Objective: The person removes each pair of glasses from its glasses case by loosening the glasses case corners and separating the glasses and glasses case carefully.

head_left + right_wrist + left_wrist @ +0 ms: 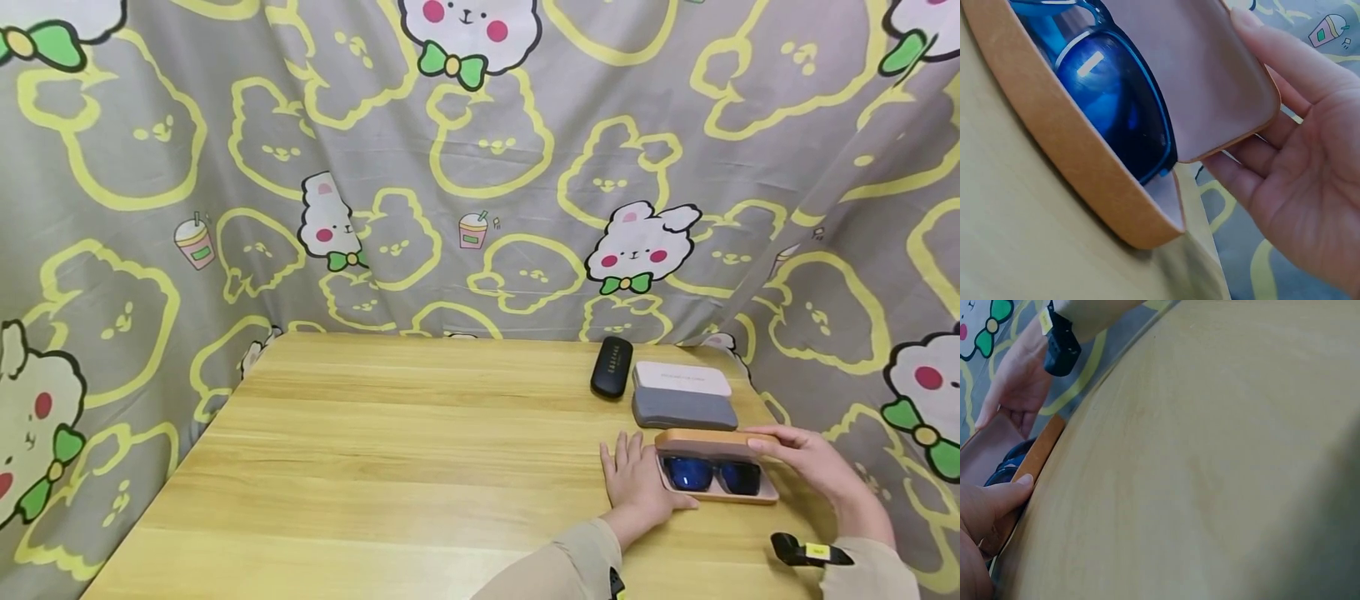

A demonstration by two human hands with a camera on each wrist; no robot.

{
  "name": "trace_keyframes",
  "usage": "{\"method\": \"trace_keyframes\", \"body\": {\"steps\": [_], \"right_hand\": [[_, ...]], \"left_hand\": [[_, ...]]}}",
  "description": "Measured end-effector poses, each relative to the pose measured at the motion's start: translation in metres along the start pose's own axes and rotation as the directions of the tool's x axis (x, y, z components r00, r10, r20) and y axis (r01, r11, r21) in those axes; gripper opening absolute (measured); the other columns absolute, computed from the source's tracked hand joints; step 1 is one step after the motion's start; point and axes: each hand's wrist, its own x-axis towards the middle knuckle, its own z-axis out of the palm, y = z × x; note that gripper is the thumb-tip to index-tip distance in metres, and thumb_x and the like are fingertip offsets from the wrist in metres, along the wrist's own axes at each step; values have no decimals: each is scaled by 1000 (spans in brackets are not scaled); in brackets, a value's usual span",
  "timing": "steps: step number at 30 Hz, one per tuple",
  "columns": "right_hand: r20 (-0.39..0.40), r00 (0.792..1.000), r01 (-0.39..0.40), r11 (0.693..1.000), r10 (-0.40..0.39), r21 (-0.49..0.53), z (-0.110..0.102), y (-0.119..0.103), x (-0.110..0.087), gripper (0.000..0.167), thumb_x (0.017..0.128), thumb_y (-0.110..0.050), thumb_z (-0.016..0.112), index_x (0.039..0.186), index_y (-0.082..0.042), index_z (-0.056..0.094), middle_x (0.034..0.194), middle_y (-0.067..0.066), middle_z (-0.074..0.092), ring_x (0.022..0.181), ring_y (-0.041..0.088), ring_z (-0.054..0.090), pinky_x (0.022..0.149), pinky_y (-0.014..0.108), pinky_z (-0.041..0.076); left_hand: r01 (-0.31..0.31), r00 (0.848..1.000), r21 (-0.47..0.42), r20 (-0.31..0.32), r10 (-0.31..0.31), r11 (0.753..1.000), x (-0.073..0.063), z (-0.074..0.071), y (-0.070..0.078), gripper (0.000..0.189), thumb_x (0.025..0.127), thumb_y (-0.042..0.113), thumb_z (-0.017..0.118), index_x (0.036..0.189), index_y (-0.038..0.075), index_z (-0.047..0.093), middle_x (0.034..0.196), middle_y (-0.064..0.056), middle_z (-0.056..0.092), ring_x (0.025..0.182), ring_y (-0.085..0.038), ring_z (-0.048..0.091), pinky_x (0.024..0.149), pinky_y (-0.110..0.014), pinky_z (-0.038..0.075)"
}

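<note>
An orange-brown glasses case (738,498) with a pale pinkish lining stands open on the table's right side. Inside lie sunglasses (688,473) with blue mirrored lenses, seen close up in the right wrist view. My left hand (636,483) rests at the case's left end, fingers straight and spread on the table; its thumb (1007,495) presses the front wall. With thumb and fingers on either side, my right hand (1300,144) pinches the raised lid (1210,81) near its right end. The tips of some right fingers are hidden behind the lid.
Behind the open case lie a grey case (684,410) and a white case (681,378). A black glasses case (612,368) is to their left. A patterned curtain (495,275) hangs along the table's back and sides. Wood tabletop (390,467) stretches to the left.
</note>
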Motion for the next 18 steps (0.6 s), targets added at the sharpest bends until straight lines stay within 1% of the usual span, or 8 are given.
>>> {"method": "trace_keyframes", "body": {"steps": [4,7,11,14,18], "right_hand": [[-90,994,59,998,-58,-1,6,-2,-1,24,95,-15,62,115,-3,70,97,-37,61,88,-15,55,70,9,46],[-130,988,85,996,-86,-14,10,-5,-1,26,95,-15,62,117,-2,69,100,-38,61,91,-20,52,71,5,44],[-144,985,89,996,-91,-21,13,-10,1,33,96,-17,62,123,2,64,103,-39,60,92,-21,52,72,5,44],[-142,987,71,997,-75,-35,12,-16,-1,38,95,-20,63,126,2,61,104,-40,57,91,-19,52,70,6,46],[-131,989,60,997,-66,-53,9,-25,-6,43,94,-20,65,131,0,58,107,-43,52,92,-21,51,70,5,45]], "left_hand": [[1,1000,9,5,-1,1000,1,-1,0,86,55,81,72,128,39,51,150,16,40,147,-11,27,120,-44,20],[5,1000,3,6,-5,1000,2,-2,-1,87,55,81,72,128,39,51,150,17,39,147,-11,27,121,-44,20],[15,1000,6,3,-15,1000,2,-3,0,90,56,82,71,130,37,50,150,17,39,147,-10,27,121,-43,19],[19,1000,10,8,-20,1000,0,-4,1,91,55,83,70,131,37,50,149,17,40,147,-10,28,121,-43,20],[20,1000,11,9,-20,1000,-1,-4,1,91,54,84,69,130,37,50,149,18,39,146,-9,28,120,-42,21]]}}
